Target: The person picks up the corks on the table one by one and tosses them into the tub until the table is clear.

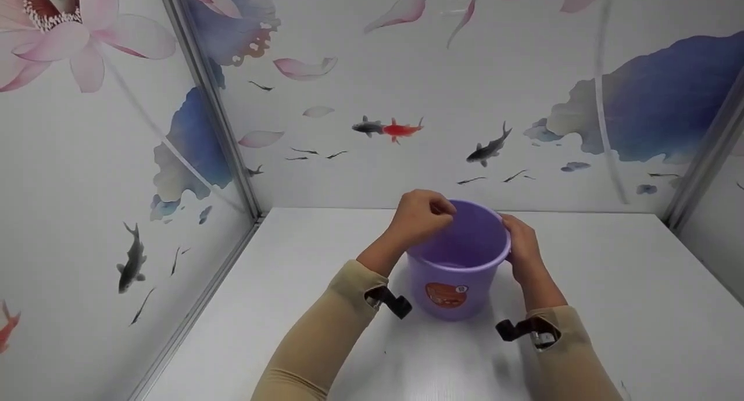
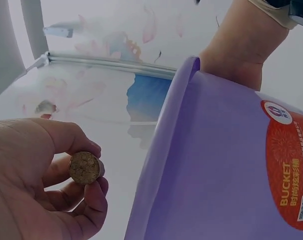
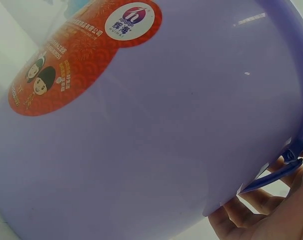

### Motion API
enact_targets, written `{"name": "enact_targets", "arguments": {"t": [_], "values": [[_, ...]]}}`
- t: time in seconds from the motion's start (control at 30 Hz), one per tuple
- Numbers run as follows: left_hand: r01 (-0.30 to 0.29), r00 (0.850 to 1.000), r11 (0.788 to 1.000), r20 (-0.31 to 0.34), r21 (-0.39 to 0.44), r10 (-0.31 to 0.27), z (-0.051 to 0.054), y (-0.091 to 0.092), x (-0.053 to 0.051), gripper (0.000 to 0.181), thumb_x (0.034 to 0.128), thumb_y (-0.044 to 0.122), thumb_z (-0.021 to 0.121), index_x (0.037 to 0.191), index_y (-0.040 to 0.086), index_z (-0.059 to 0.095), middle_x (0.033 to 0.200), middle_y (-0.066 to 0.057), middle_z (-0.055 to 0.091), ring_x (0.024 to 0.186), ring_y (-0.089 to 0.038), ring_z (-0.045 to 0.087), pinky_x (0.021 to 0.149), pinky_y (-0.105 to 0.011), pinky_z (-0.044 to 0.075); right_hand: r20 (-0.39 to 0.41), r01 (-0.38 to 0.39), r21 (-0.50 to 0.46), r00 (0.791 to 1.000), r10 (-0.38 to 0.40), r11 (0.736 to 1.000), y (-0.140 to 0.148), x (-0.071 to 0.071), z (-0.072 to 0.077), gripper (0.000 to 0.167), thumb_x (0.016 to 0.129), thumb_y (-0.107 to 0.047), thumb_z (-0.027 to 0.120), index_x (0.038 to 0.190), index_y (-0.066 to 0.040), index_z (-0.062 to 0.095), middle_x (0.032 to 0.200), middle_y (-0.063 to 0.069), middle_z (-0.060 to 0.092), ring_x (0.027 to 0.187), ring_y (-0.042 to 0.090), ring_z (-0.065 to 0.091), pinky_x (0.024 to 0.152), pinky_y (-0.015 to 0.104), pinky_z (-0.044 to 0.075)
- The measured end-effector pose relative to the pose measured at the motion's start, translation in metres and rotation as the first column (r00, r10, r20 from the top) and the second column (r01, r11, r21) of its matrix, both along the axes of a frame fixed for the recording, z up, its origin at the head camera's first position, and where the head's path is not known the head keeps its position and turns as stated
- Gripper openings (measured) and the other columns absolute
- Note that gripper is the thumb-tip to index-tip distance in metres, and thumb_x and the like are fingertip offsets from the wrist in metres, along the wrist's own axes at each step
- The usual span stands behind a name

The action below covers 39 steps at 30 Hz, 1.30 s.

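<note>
A purple plastic bucket [image 1: 453,293] stands upright on the white table, its mouth facing up. My left hand [image 1: 419,218] is raised at the left side of the bucket's rim. Between thumb and fingers it pinches a cork [image 2: 84,168], whose round brown end shows in the left wrist view; the head view hides it. On the opposite side, my right hand [image 1: 523,241] holds the bucket near the rim. In the right wrist view its fingers [image 3: 261,200] lie by the dark blue handle [image 3: 271,179], partly hidden behind it.
The white tabletop [image 1: 279,308] ends at a back wall [image 1: 360,180] printed with fish and petals. A side wall [image 1: 75,174] stands on the left, joined by a metal corner strip [image 1: 212,107]. An orange-red label [image 1: 446,295] is on the bucket's front.
</note>
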State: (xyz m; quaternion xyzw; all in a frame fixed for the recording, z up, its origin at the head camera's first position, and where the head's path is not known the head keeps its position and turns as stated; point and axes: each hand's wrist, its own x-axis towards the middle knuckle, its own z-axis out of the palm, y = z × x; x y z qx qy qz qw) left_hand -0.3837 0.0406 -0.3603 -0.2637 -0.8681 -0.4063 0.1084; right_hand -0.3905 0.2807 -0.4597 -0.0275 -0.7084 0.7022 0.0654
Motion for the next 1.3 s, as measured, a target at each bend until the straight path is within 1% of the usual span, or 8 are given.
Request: {"name": "enact_targets", "arguments": {"t": [0.1,0.27,0.43,0.6,0.7,0.97,1.1,1.3], "values": [[0.003,0.999,1.000,0.033,0.011,-0.004,0.000,0.004,-0.004,0.019,0.0874,0.008,0.070,0.098,0.009,0.085,0.094,-0.003,0.081,0.084,-0.009,0.072,0.075,-0.022,0.056,0.000,0.001,0.007,1.000,-0.001,1.000,0.000,0.001,0.000,0.048,0.115,-0.030,0.038,0.149,-0.003,0.059,0.115,-0.014,0.070,0.103,0.005,0.064,0.086,0.027,0.058],[-0.020,0.998,1.000,0.067,0.013,0.019,0.002,0.009,-0.007,0.019,0.0878,0.008,0.070,0.099,0.007,0.085,0.093,-0.003,0.081,0.083,-0.009,0.071,0.074,-0.022,0.056,-0.010,-0.005,-0.007,1.000,0.004,1.000,-0.001,0.001,0.001,0.047,0.115,-0.030,0.039,0.147,-0.003,0.060,0.114,-0.015,0.070,0.103,0.004,0.064,0.085,0.026,0.058],[-0.019,0.994,1.000,0.112,0.006,0.019,0.007,0.012,-0.009,0.018,0.0910,0.008,0.071,0.101,0.008,0.085,0.094,-0.003,0.081,0.078,-0.008,0.069,0.070,-0.022,0.055,-0.001,-0.005,-0.020,1.000,0.005,1.000,0.000,-0.001,0.000,0.046,0.115,-0.028,0.039,0.146,-0.004,0.061,0.108,-0.020,0.070,0.100,0.003,0.064,0.083,0.025,0.058],[-0.012,0.991,1.000,0.137,0.014,0.010,0.011,0.017,-0.014,0.015,0.0934,0.009,0.072,0.102,0.009,0.085,0.095,-0.003,0.080,0.072,-0.007,0.069,0.067,-0.023,0.055,0.004,0.007,-0.057,1.000,-0.007,0.998,0.003,-0.004,-0.001,0.044,0.114,-0.027,0.039,0.142,-0.005,0.065,0.099,-0.021,0.070,0.094,0.004,0.066,0.081,0.026,0.058],[-0.021,0.987,1.000,0.160,0.013,0.019,0.011,0.019,-0.017,0.014,0.0935,0.009,0.074,0.102,0.009,0.085,0.093,-0.002,0.080,0.070,-0.007,0.069,0.066,-0.023,0.056,0.007,0.001,-0.065,1.000,-0.001,0.998,0.003,-0.005,-0.002,0.043,0.114,-0.026,0.038,0.141,-0.006,0.066,0.099,-0.021,0.070,0.095,0.004,0.066,0.081,0.027,0.059],[-0.023,0.986,1.000,0.163,-0.015,0.025,0.008,0.022,-0.029,0.016,0.0931,0.011,0.076,0.105,0.006,0.085,0.091,-0.003,0.080,0.069,-0.006,0.066,0.065,-0.021,0.053,0.001,-0.007,-0.038,1.000,0.007,0.999,0.001,-0.005,-0.001,0.045,0.115,-0.027,0.038,0.144,-0.004,0.063,0.105,-0.020,0.070,0.101,0.006,0.065,0.086,0.030,0.059],[-0.029,0.986,0.999,0.160,-0.032,0.034,0.009,0.024,-0.033,0.013,0.0922,0.013,0.077,0.101,0.009,0.085,0.090,-0.002,0.080,0.070,-0.004,0.064,0.067,-0.020,0.052,0.011,-0.008,-0.037,1.000,0.008,0.999,0.002,-0.004,0.000,0.046,0.115,-0.028,0.038,0.147,-0.003,0.060,0.104,-0.023,0.069,0.101,0.004,0.064,0.086,0.028,0.058],[-0.032,0.980,0.999,0.196,-0.013,0.034,0.007,0.027,-0.037,0.011,0.0912,0.012,0.078,0.099,0.010,0.085,0.089,-0.002,0.080,0.068,-0.004,0.064,0.066,-0.020,0.053,0.013,-0.006,-0.051,1.000,0.006,0.999,0.002,-0.005,-0.003,0.046,0.115,-0.027,0.037,0.147,-0.004,0.061,0.102,-0.025,0.069,0.099,0.002,0.064,0.084,0.026,0.057]]}}
